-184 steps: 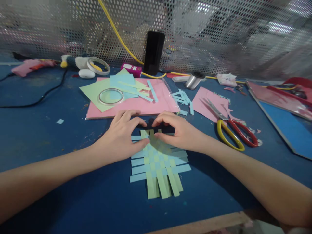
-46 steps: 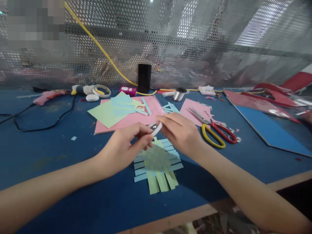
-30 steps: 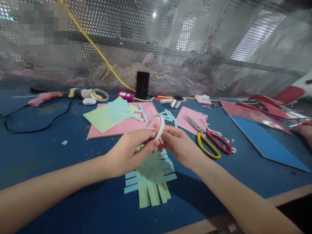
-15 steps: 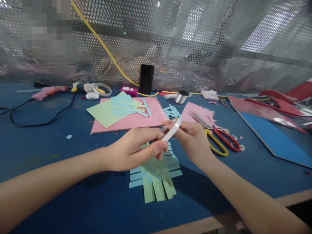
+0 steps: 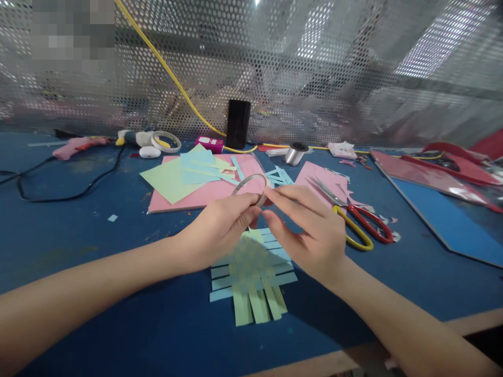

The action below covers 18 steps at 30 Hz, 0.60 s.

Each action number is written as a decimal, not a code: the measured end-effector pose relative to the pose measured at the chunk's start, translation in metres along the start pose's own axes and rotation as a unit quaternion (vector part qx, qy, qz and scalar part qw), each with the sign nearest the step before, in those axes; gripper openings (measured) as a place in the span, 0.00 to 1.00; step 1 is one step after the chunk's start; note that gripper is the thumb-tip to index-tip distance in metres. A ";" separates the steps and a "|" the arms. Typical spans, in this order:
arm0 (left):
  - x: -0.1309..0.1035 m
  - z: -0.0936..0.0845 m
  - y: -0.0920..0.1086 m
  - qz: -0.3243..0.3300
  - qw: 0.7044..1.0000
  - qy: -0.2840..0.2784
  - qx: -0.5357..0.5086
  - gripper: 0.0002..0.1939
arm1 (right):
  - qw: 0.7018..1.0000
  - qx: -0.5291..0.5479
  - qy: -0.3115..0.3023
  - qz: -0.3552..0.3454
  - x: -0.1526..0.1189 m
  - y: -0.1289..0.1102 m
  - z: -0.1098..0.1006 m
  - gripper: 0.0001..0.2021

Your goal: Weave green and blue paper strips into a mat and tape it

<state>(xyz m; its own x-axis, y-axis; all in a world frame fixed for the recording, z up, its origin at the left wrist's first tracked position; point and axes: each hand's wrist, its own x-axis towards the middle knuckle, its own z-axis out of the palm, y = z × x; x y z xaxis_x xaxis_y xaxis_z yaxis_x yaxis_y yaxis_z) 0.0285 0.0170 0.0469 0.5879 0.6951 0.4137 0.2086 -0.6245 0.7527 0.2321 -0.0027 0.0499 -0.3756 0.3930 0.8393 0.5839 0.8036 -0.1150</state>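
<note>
My left hand is closed on a thin roll of tape, pinching its near side between thumb and fingers. My right hand has its fingertips against the roll's right side, its thumb apart from the fingers. Below both hands, a woven mat of green and blue paper strips lies on the table, its strip ends sticking out loose. The upper part of the mat is partly covered by my hands.
Scissors with red and yellow handles rest on pink paper to the right. Behind are coloured sheets, a wire spool, a black phone-like slab, another tape roll and a pink glue gun. A blue board lies far right.
The roll has turned, so its ring now shows upright above my fingers instead of a broad white band. My right hand's fingers have spread and its thumb has come away.
</note>
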 end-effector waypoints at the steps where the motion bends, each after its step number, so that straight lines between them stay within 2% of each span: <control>1: 0.000 0.001 0.000 0.006 1.000 -0.010 0.002 0.11 | 1.000 -0.011 0.001 -0.002 0.000 -0.001 0.000 0.18; 4: -0.002 0.005 0.003 0.003 1.000 -0.020 0.008 0.10 | 0.999 -0.029 0.009 0.013 -0.002 -0.001 0.002 0.16; 9: -0.005 0.009 0.005 -0.037 0.998 0.015 0.049 0.11 | 0.999 -0.034 0.016 0.034 -0.005 -0.001 0.006 0.12; 15: -0.007 0.012 0.006 -0.067 0.993 0.031 0.092 0.09 | 0.997 0.004 -0.011 0.076 -0.005 -0.004 0.009 0.06; 18: -0.006 0.012 0.008 -0.073 0.993 0.036 0.086 0.09 | 0.997 0.016 -0.005 0.077 -0.005 -0.005 0.009 0.06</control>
<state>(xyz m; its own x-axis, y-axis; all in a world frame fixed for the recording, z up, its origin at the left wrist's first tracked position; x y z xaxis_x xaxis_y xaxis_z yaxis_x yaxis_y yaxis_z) 0.0357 0.0035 0.0445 0.4863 0.8022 0.3464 0.4211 -0.5625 0.7115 0.2244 -0.0044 0.0412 -0.2909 0.5169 0.8051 0.6118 0.7475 -0.2588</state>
